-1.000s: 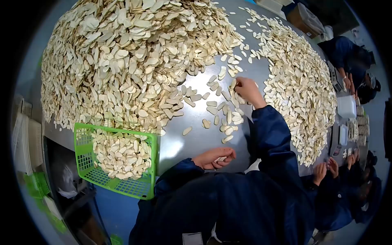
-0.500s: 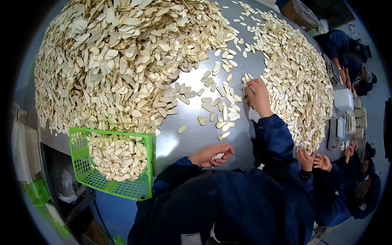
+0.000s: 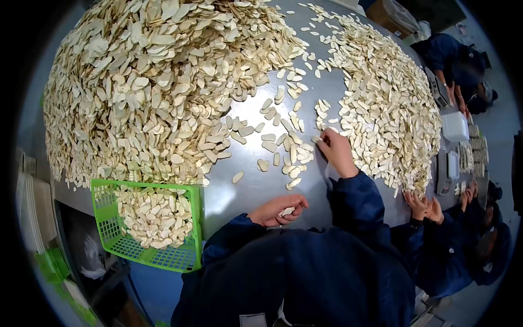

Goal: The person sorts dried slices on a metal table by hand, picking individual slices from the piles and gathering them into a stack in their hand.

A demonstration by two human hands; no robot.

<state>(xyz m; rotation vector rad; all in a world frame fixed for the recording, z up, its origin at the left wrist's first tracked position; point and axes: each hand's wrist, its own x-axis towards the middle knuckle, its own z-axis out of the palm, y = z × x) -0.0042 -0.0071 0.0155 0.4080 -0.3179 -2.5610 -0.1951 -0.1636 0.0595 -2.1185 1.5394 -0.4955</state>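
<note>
My left hand (image 3: pixel 271 211) rests near the table's front edge, palm up, its fingers curled round a pale dried slice (image 3: pixel 287 211). Farther forward and to the right, my right hand (image 3: pixel 339 152) pinches another pale oblong slice between thumb and fingertips. Loose slices (image 3: pixel 294 148) lie scattered on the metal table (image 3: pixel 229 200) between the hands and the big heap. A small cluster of slices (image 3: pixel 322 111) sits just beyond my right hand.
A tall heap of slices (image 3: pixel 147 98) covers the left, a lower heap (image 3: pixel 389 103) the right. A green basket (image 3: pixel 197 218) holding slices hangs at the table's left front edge. Co-workers' hands (image 3: pixel 424 208) touch the right heap's near end; white boxes (image 3: pixel 455 126) and scales stand beyond.
My right hand has drawn back toward me from the small cluster, and a slice now shows at its fingertips. My left hand stays nearly in place, still holding its slice.
</note>
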